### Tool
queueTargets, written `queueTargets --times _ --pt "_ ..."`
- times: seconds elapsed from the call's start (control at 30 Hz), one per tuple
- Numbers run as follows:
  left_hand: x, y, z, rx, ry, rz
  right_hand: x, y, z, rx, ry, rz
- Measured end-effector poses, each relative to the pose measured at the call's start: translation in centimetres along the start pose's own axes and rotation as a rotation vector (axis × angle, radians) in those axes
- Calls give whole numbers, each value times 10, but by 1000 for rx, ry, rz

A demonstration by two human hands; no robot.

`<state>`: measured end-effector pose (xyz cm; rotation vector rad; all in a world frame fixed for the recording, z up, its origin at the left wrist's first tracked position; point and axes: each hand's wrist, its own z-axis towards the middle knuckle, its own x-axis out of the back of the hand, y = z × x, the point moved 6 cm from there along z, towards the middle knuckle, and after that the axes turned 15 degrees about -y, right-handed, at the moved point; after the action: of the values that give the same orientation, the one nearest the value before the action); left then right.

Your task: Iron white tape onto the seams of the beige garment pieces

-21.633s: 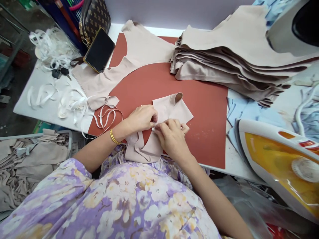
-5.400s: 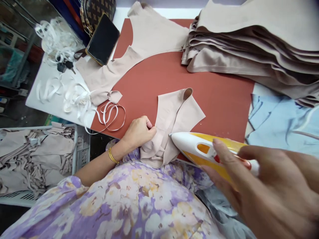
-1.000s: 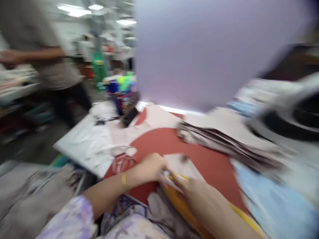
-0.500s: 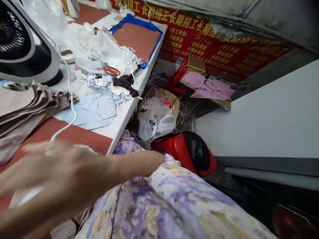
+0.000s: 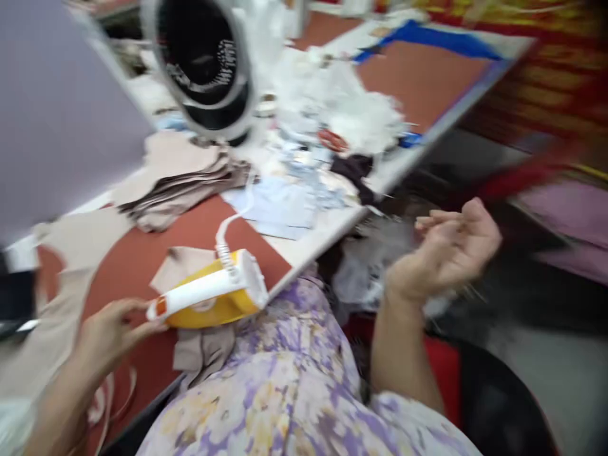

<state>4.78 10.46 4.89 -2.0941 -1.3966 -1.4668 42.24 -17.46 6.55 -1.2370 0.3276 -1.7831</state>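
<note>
A yellow and white handheld device [image 5: 204,294] with a white cord lies tilted over beige cloth near the table's front edge. The thumb and fingers of my left hand [image 5: 111,332] close on its narrow white tip with the orange mark. My right hand [image 5: 446,253] is raised off the table's right side, its fingers curled together and nothing visible in them; motion blurs it. Behind the device are a stack of beige cloth pieces [image 5: 175,180] and light blue cloth [image 5: 280,206]. More beige cloth [image 5: 85,244] lies to the left.
A black and white fan [image 5: 204,57] stands at the back of the table. White plastic and scraps [image 5: 342,101] are piled beside it, near a blue-edged brown mat [image 5: 422,79]. Below the right edge is a plastic bag [image 5: 361,263]; a red and black object [image 5: 489,386] is at lower right.
The view has swung left. The hand blurred over the table before is gone from there; my right hand is now up at the right, and the device and my left hand are in clear view.
</note>
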Motion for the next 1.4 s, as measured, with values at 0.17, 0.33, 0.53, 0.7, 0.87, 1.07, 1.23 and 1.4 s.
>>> queueTargets --times 0.17,0.33,0.53,0.7,0.87,1.07,1.23,1.4 --pt "-5 -19 -23 74 54 -115 -54 -209 -78 1280 -549 244" --pt "-12 -20 -20 104 55 -181 -118 -266 -150 1561 -1009 -316" --pt "-19 -20 -21 116 0 -183 -158 -242 -166 1483 -1419 -750" --pt "-10 -19 -19 95 -75 -175 -170 -242 -169 1475 -1472 -665" --pt "-7 -20 -18 63 -52 -174 -168 -246 -169 1482 -1413 -703" --pt "-9 -25 -9 16 -8 -231 -157 -255 -167 1431 -1473 -884" --pt "-12 -22 -7 -3 -21 -279 -156 -250 -164 1452 -1463 -936" --pt "-12 -19 -7 2 -18 -276 -158 -243 -160 1423 -1503 -941"
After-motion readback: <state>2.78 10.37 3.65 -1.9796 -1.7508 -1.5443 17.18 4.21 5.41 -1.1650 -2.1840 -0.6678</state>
